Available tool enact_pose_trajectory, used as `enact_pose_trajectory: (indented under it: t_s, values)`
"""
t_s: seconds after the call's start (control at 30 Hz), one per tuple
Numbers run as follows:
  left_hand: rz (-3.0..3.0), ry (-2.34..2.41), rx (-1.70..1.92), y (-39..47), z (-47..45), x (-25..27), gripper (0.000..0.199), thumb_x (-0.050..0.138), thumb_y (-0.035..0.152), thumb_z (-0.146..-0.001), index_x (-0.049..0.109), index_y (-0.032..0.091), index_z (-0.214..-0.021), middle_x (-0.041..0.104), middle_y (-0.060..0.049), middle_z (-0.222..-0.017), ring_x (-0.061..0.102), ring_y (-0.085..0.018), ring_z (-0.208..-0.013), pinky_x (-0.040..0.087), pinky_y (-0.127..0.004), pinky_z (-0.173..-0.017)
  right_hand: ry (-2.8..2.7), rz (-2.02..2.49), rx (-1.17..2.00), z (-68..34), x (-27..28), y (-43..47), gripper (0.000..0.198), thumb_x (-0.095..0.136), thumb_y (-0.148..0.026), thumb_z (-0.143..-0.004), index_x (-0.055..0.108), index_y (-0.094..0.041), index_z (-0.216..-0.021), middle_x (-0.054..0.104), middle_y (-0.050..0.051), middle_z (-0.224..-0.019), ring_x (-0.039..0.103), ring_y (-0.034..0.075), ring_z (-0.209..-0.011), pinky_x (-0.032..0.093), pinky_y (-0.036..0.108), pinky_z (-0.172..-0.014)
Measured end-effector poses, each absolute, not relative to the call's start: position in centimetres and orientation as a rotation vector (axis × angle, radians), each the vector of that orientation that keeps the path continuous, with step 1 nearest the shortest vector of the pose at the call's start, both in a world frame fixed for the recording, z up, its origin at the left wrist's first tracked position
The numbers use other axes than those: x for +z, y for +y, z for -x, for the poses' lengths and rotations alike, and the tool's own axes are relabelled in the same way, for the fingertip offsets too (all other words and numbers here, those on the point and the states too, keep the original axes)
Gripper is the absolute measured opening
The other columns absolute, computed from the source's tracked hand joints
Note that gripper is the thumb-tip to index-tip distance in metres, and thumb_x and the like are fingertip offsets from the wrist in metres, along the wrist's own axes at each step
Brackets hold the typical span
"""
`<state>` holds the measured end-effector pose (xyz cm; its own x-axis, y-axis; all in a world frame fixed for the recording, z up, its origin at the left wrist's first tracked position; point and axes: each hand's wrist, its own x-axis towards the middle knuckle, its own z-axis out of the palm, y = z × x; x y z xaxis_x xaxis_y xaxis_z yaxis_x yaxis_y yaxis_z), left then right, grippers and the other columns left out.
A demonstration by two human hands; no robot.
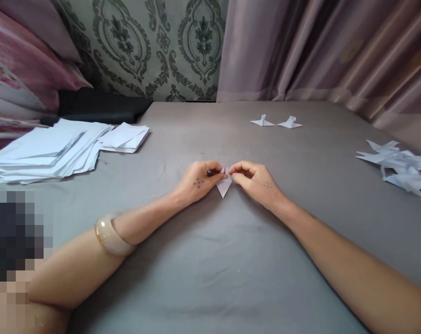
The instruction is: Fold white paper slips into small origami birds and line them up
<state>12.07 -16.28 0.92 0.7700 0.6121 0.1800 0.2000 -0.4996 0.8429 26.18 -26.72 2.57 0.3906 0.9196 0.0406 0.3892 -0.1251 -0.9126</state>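
Observation:
A small piece of folded white paper (pixel 224 187) is held up at the middle of the view, its pointed end facing down toward me. My left hand (pixel 200 181) pinches its upper left side between thumb and fingers. On the upper right side, my right hand (pixel 255 180) has its thumb and fingertips closed at the paper's edge. The fingertips partly cover the top of the fold. A pale bangle (pixel 109 236) sits on my left forearm.
Stacked white paper sheets (pixel 54 148) and a smaller paper pile (pixel 125 138) lie at left, near black cloth (pixel 102 104). Two folded paper figures (pixel 262 121) stand at the back. Several more folded figures (pixel 401 167) are heaped at right on the grey-covered surface (pixel 210 278).

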Motion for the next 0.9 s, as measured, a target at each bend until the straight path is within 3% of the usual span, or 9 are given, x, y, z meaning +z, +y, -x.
enact_pose_trajectory:
  t_s: [0.27,0.57,0.73,0.9]
  values:
    - [-2.142,0.588,0.585,-16.7,-11.9,1.7,0.019,0.058,0.027,-0.082,0.066,0.013,-0.072,0.055,0.002,-0.061,0.045,-0.008,-0.058,0.035,-0.020,-0.056,-1.130,1.780,0.680,-25.5,3.5,-26.1,0.031,0.059,-0.045,-0.078,0.062,-0.017,-0.066,0.055,-0.002,-0.062,0.044,0.009,-0.055,0.038,0.025,-0.058]
    - [-2.198,0.551,0.566,-16.4,-12.0,1.5,0.021,0.055,0.026,-0.085,0.069,0.013,-0.076,0.062,0.001,-0.066,0.050,-0.010,-0.062,0.035,-0.022,-0.058,-1.183,1.902,0.594,-25.6,3.8,-26.0,0.031,0.058,-0.044,-0.078,0.065,-0.017,-0.065,0.055,-0.001,-0.058,0.042,0.009,-0.050,0.036,0.025,-0.052]
    - [-2.208,0.550,0.563,-16.4,-12.0,1.5,0.023,0.055,0.027,-0.085,0.070,0.014,-0.074,0.060,0.001,-0.063,0.050,-0.010,-0.060,0.034,-0.022,-0.056,-1.186,1.925,0.652,-25.9,4.0,-26.0,0.031,0.060,-0.045,-0.076,0.067,-0.017,-0.066,0.056,0.000,-0.059,0.043,0.009,-0.049,0.036,0.025,-0.051]
    - [-2.160,0.558,0.584,-16.3,-12.0,1.4,0.017,0.059,0.026,-0.083,0.072,0.016,-0.084,0.068,-0.001,-0.075,0.057,-0.012,-0.068,0.040,-0.023,-0.061,-1.059,1.919,0.800,-25.9,4.1,-26.0,0.026,0.063,-0.041,-0.073,0.065,-0.016,-0.065,0.053,-0.001,-0.058,0.040,0.008,-0.048,0.033,0.024,-0.045]
